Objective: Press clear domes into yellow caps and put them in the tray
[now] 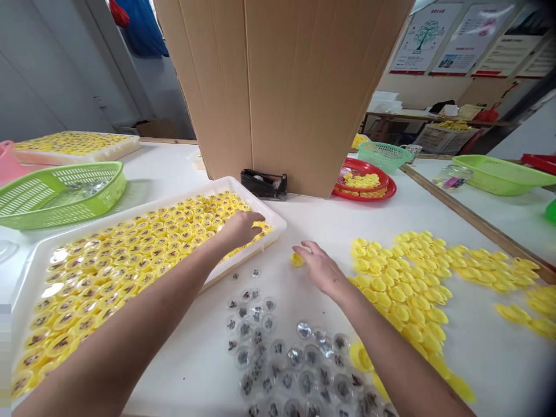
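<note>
My left hand (240, 230) is over the right end of a white tray (273, 219). Its thumb and forefinger are apart, with the tips close above the small round yellow pieces (147, 263) packed in that tray. Each packed piece carries a dark printed picture under a clear, shiny top. To the right, my right hand (320, 267) hovers low over the white table with fingers spread. One yellow cup-shaped piece (297, 260) lies beneath its thumb side; whether they touch is unclear. Clear discs with dark pictures (286, 380) are scattered between my forearms.
Loose yellow cups (403, 284) spread across the right side. A cardboard box (286, 98) stands behind the tray, with a black tape dispenser (264, 184) at its foot. Red plates (369, 188) and a green basket (65, 194) flank it. A wooden strip (469, 214) edges the table.
</note>
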{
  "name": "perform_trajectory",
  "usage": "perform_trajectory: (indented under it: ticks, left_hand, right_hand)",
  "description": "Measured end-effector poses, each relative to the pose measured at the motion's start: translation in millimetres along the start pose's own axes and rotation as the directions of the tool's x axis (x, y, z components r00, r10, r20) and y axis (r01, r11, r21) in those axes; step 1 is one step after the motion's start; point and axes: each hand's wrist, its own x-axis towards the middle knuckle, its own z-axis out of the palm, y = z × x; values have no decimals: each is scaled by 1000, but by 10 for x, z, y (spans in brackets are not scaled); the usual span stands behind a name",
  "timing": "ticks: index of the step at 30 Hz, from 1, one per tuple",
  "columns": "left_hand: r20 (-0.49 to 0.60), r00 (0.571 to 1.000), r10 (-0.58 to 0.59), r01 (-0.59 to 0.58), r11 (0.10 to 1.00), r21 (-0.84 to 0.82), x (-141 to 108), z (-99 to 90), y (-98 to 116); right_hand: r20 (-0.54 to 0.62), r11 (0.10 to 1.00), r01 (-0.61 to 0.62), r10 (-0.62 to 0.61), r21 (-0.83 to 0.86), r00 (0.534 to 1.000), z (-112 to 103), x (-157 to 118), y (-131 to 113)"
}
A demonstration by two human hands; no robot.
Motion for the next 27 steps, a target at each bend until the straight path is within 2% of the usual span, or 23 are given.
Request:
perform_trajectory:
  ticks: [2,4,5,7,8,9,11,13,14,15,16,18,21,24,27]
  left_hand:
    - [-120,992,-34,28,998,-54,-273,-46,120]
    - [-193,978,-81,45,982,-181,-583,-20,231]
    - [-192,975,-111,57,962,-267,-732,30,276]
    - [-112,974,-195,119,870,-478,-978,195,335]
    - [-52,967,-251,170,778,-605,-1066,301,350]
    - [18,952,-306,219,640,-737,-1131,413,355]
    - [189,919,-347,283,243,-928,-1204,621,350]
    - [327,902,-281,297,-146,-944,-1241,768,331]
    - [366,899,-242,295,-282,-913,-1260,812,318]
    - [388,895,-222,290,-374,-881,-1285,835,303]
    - [401,888,-226,279,-429,-859,-1317,841,284]
    - [416,866,-277,256,-469,-845,-1404,811,235]
    - [426,838,-341,247,-458,-854,-1553,725,141]
    - [413,826,-384,235,-430,-872,-1663,665,44]
    - [405,821,-402,231,-414,-881,-1703,658,-22]
  right_hand:
    - [57,999,37,-36,-14,998,31,103,37]
    - [99,998,51,-48,-26,994,68,134,40]
    - [112,998,51,-47,-31,993,76,126,16]
    - [123,998,52,-48,-34,991,59,71,-99]
    - [124,998,58,-54,-30,991,33,32,-191]
    - [124,997,68,-64,-23,990,-1,-12,-303]
    - [124,994,105,-106,8,987,-70,-94,-554]
    - [115,984,165,-172,68,978,-108,-147,-775]
    - [118,975,194,-207,111,971,-106,-155,-852]
    - [128,965,214,-233,150,964,-89,-149,-899]
    - [140,959,220,-246,176,959,-56,-126,-917]
    - [158,964,201,-229,173,961,52,-41,-882]
    - [144,978,189,-200,87,969,279,133,-772]
    - [177,965,260,-262,32,949,507,263,-725]
    - [205,954,301,-293,-8,934,649,311,-729]
